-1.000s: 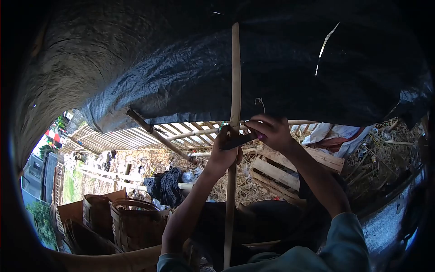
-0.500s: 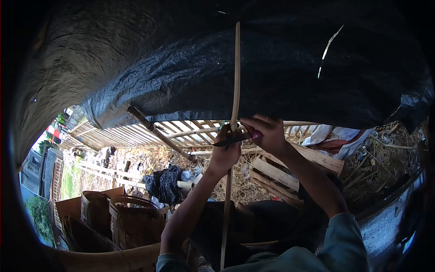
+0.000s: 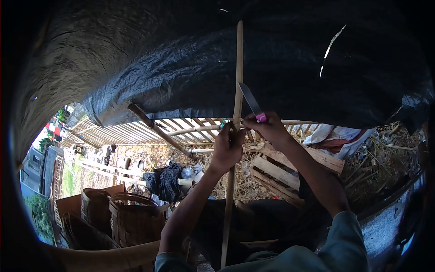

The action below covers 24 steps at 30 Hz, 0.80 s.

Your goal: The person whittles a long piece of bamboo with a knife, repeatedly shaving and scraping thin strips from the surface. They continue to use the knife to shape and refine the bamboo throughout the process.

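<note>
A long, flat bamboo strip (image 3: 239,59) stands nearly upright in front of me, running from the tarp down between my legs. My left hand (image 3: 227,147) is closed around it at mid-length. In my right hand (image 3: 271,129) is a knife (image 3: 250,99) with a pink handle. Its blade points up and to the left, the tip right beside the strip above my left hand. The fingers of my right hand are close to the strip and to the left hand.
A black tarp (image 3: 172,68) hangs overhead. Behind stand a bamboo slat fence (image 3: 190,131) and a slanting pole (image 3: 154,129). Woven baskets (image 3: 136,222) sit at lower left, near a dark cloth (image 3: 164,182). Wooden slats (image 3: 276,174) and white sacks (image 3: 335,140) lie on straw at right.
The knife has swung from lying across my left hand, pointing left, to pointing upward beside the strip. My right hand has turned with it; my left hand stays on the strip.
</note>
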Each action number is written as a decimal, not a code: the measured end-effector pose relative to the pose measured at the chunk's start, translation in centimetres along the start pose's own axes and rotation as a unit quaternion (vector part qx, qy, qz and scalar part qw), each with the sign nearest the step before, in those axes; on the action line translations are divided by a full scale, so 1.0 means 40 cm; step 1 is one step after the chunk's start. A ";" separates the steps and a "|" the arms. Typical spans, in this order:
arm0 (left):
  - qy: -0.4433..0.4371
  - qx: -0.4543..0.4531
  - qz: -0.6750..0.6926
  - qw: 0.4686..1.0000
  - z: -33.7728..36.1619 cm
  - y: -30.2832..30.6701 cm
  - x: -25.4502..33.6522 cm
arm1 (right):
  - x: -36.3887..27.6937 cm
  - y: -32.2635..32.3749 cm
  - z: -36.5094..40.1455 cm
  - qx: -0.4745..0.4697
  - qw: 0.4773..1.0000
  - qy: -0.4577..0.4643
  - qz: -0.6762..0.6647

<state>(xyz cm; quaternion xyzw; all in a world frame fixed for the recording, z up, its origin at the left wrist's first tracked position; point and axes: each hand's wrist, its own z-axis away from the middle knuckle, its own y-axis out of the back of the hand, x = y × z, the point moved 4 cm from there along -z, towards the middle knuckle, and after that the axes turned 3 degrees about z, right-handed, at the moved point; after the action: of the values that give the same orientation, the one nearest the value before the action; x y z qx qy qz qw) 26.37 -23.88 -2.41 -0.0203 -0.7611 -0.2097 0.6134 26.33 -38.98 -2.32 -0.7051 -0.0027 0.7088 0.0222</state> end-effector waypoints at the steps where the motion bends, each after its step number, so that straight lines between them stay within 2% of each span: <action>1: -0.002 -0.002 -0.006 1.000 -0.001 -0.001 -0.004 | 0.027 0.008 -0.008 -0.046 0.995 -0.085 -0.020; 4: -0.001 0.001 -0.015 1.000 -0.001 -0.004 -0.005 | 0.056 -0.008 -0.007 -0.068 0.972 -0.141 -0.177; 7: 0.002 0.015 -0.010 1.000 0.000 -0.001 0.009 | 0.083 -0.021 -0.018 -0.104 0.954 -0.121 -0.253; 10: -0.010 0.011 0.000 1.000 -0.003 0.000 0.010 | 0.077 -0.022 -0.009 -0.086 0.958 -0.119 -0.246; 15: -0.033 0.005 0.027 0.999 -0.004 0.002 0.012 | 0.065 -0.028 0.002 -0.024 0.984 -0.041 -0.174; 21: 0.075 -0.022 0.116 0.990 0.004 0.004 0.042 | 0.057 -0.035 -0.005 -0.004 0.988 0.039 -0.148; 24: 0.067 -0.025 0.136 0.988 -0.001 0.008 0.036 | 0.045 -0.039 -0.005 -0.008 0.989 0.035 -0.141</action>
<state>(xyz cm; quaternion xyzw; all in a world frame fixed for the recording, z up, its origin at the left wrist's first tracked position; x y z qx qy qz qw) 26.12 -23.94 -0.97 -0.1250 -0.7032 -0.1447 0.6848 26.58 -37.38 -4.04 -0.7224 -0.1071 0.6731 0.1166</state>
